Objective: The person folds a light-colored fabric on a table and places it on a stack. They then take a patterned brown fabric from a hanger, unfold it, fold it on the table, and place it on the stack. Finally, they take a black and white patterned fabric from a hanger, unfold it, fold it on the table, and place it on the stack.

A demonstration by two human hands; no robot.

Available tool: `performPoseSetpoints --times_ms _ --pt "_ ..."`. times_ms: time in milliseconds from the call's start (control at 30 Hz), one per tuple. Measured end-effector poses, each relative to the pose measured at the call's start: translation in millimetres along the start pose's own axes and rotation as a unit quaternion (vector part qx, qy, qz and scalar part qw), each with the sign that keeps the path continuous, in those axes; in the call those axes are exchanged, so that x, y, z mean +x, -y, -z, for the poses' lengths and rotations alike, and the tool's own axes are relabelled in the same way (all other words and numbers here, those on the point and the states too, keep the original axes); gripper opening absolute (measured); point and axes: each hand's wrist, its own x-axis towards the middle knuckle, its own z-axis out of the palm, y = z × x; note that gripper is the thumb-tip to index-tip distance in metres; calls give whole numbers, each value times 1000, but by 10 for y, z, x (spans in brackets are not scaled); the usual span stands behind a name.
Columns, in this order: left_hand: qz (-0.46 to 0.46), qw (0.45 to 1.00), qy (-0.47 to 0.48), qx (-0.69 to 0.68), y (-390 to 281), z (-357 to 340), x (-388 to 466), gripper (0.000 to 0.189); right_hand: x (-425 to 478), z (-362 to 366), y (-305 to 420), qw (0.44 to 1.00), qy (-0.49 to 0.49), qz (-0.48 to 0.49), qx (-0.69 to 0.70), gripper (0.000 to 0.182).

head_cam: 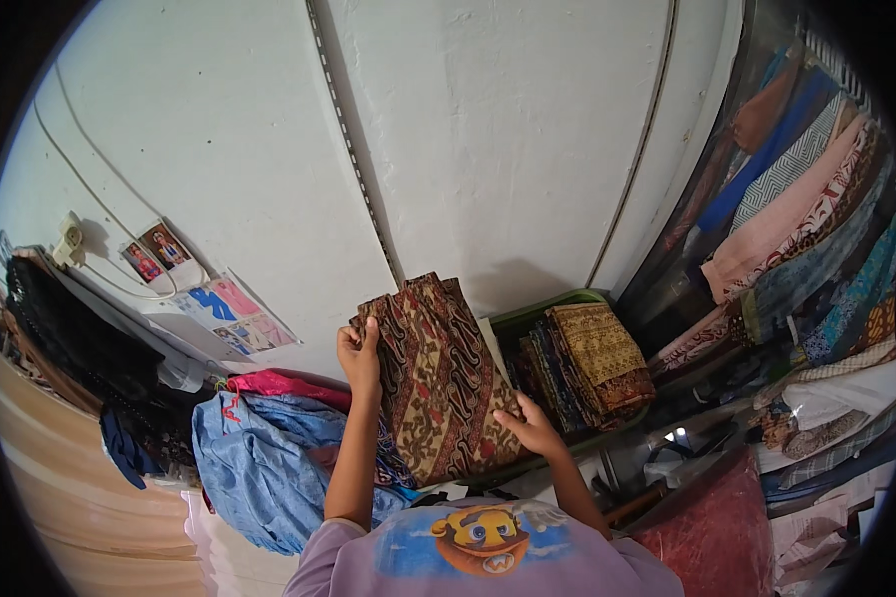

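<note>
A brown, tan and red batik-patterned cloth point(440, 388), with gathered folds at its top edge, is held up in front of me. At its upper left corner, my left hand point(361, 358) pinches it between thumb and fingers. My right hand point(530, 427) holds its lower right side, thumb on the front and fingers partly hidden. Just to the right of the cloth is a green plastic bin point(586, 295) with folded patterned fabrics point(597, 343) packed inside. Blue patterned cloth shows below the held piece.
Light blue garments point(257, 463) and a pink cloth point(291, 384) lie at the left. Dark clothes point(82, 321) hang beyond them, near a power socket point(69, 239). Many clothes point(784, 216) hang at the right, above stacked fabrics point(836, 425) and a red plastic-covered bundle point(709, 515).
</note>
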Motion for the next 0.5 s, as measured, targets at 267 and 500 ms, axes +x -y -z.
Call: performPoseSetpoints --times_ms 267,500 --pt "223 903 194 312 1663 446 -347 79 222 6 -782 946 -60 -194 -252 75" --pt "237 910 174 293 1406 524 -775 67 138 -40 -762 945 -113 -183 -248 64"
